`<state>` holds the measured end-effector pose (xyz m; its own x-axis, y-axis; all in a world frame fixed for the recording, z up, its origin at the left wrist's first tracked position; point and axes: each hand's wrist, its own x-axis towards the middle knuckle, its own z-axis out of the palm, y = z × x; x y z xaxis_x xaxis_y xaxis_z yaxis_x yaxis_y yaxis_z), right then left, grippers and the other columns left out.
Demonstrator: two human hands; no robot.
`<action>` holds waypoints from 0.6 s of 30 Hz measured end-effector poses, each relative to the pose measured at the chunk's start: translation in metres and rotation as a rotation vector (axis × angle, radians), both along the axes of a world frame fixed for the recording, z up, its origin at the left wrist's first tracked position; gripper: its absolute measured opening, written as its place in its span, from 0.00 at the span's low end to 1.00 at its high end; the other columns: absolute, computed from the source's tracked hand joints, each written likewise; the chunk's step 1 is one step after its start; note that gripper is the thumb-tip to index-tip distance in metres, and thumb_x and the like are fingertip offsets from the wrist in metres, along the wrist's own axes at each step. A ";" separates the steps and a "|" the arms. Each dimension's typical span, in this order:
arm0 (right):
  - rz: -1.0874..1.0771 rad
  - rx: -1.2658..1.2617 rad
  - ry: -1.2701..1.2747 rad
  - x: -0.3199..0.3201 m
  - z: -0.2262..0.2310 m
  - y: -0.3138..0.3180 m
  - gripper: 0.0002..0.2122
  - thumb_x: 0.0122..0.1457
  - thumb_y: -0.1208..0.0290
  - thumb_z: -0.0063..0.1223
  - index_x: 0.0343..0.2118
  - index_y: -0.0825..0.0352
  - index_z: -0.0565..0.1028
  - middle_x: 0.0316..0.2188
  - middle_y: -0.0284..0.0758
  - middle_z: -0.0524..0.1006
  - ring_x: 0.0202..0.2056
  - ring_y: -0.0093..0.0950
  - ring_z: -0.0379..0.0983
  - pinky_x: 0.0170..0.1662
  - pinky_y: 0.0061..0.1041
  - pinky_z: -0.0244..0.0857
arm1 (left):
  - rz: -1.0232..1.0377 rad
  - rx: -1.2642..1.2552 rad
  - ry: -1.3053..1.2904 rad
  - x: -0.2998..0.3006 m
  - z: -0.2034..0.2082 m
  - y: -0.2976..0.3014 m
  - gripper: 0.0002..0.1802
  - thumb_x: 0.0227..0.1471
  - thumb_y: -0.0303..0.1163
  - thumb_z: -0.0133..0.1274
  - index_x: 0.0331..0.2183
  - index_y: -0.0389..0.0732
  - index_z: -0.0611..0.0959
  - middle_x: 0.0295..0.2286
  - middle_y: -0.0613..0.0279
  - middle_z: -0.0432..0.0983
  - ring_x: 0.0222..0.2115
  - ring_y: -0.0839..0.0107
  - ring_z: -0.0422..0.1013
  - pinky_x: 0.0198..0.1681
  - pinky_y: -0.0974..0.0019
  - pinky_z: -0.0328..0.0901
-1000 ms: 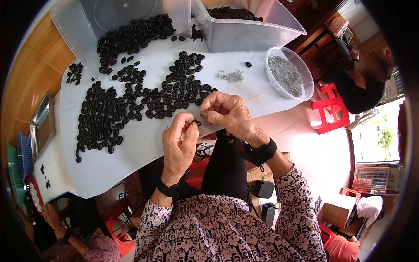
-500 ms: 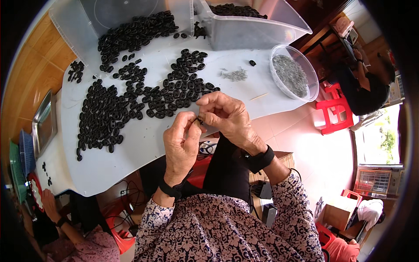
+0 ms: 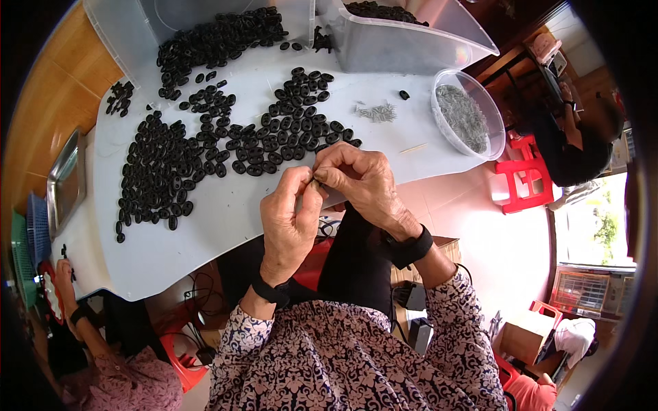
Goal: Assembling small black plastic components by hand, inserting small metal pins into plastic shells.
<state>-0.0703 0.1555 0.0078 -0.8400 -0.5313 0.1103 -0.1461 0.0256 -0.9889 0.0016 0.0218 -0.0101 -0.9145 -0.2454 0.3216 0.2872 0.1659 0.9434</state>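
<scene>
Over the near edge of the table, my left hand (image 3: 291, 222) and my right hand (image 3: 363, 188) meet at the fingertips. Thumb and index finger are pinched on each hand, and whatever small thing lies between them is almost wholly hidden. Just beyond my fingers spreads a layer of small black oval pieces (image 3: 284, 130) with holes in them. More of these pieces (image 3: 154, 171) lie densely to the left. A little heap of short clear pins (image 3: 375, 111) rests to the right of the black pieces, beside a round clear tub (image 3: 504, 130) holding many more.
Two clear plastic bins (image 3: 312, 31) (image 3: 404, 51) with black pieces stand at the back. A thin stick (image 3: 413, 147) and one stray black piece (image 3: 404, 94) lie near the tub. At left are a metal tray (image 3: 65, 181) and a co-worker's hand (image 3: 65, 281). Red stools (image 3: 524, 181) stand at right.
My fingertips have closed together, covering a small dark bit that showed between them. The co-worker's hand at the left has moved up and leftward. The whole view has shifted slightly.
</scene>
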 end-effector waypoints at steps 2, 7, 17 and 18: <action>-0.013 0.068 0.084 -0.002 -0.001 0.000 0.07 0.59 0.74 0.55 0.30 0.73 0.75 0.27 0.31 0.76 0.27 0.14 0.69 0.30 0.17 0.66 | 0.006 -0.038 -0.011 -0.001 -0.002 0.000 0.05 0.56 0.24 0.47 0.35 0.34 0.73 0.22 0.63 0.75 0.23 0.79 0.71 0.26 0.74 0.67; 0.042 0.028 -0.119 -0.003 0.005 0.000 0.08 0.61 0.71 0.53 0.31 0.72 0.75 0.24 0.29 0.76 0.26 0.14 0.69 0.30 0.17 0.66 | -0.033 0.063 -0.040 0.001 0.001 -0.002 0.04 0.56 0.24 0.47 0.35 0.33 0.73 0.23 0.62 0.75 0.24 0.79 0.72 0.27 0.74 0.68; -0.017 0.048 -0.106 0.003 0.001 -0.001 0.08 0.60 0.71 0.53 0.30 0.71 0.75 0.19 0.28 0.74 0.23 0.13 0.66 0.26 0.16 0.63 | -0.059 0.077 -0.078 0.003 0.004 -0.003 0.04 0.55 0.23 0.47 0.34 0.33 0.73 0.25 0.62 0.76 0.25 0.79 0.72 0.28 0.74 0.69; -0.061 0.104 -0.009 0.004 0.001 -0.003 0.08 0.59 0.71 0.54 0.30 0.71 0.75 0.18 0.27 0.74 0.22 0.13 0.65 0.25 0.16 0.62 | -0.048 0.049 -0.053 0.002 0.003 -0.003 0.04 0.55 0.23 0.47 0.34 0.33 0.73 0.25 0.62 0.75 0.25 0.79 0.71 0.28 0.74 0.68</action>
